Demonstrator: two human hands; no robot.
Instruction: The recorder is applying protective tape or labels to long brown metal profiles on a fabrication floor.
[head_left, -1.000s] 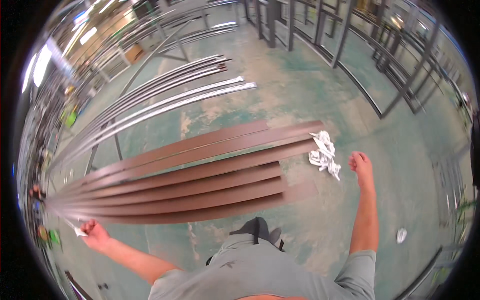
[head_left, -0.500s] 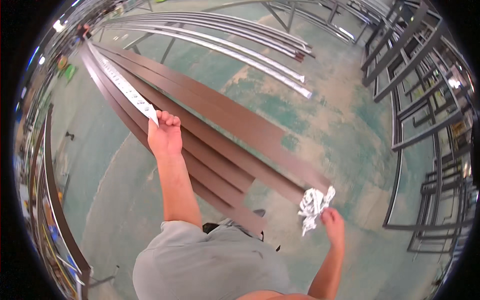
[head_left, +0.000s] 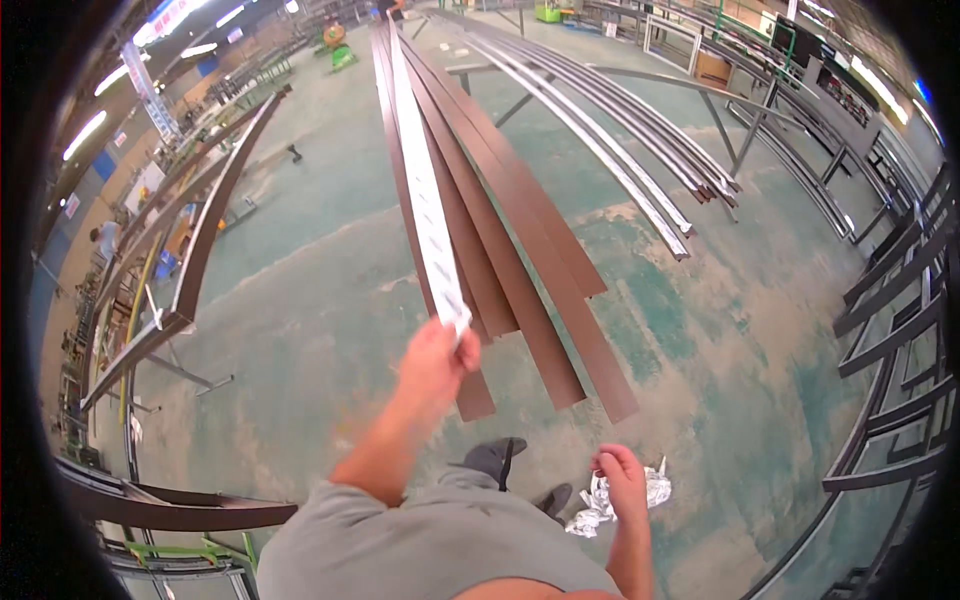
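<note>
My left hand (head_left: 437, 362) is closed on the near end of a long strip of white printed protective film (head_left: 425, 190). The strip runs taut from my fingers to the far end of several long brown metal profiles (head_left: 490, 220), which lie side by side. Low on the right, my right hand (head_left: 622, 480) has its fingers curled in, and nothing shows in them. Just behind it, a crumpled wad of white film (head_left: 590, 515) lies on the floor by my shoe (head_left: 556, 498), partly covered by that hand.
Film-wrapped bars (head_left: 600, 130) rest on a metal stand to the right. Dark frames (head_left: 900, 300) stand at the far right, and a long brown frame (head_left: 215, 220) on the left. Another person (head_left: 390, 8) is at the profiles' far end. Green concrete floor (head_left: 300, 320) surrounds them.
My view has swung left and up. My left hand has come closer to my body with the film end. The crumpled film has dropped from beside my right hand to the floor.
</note>
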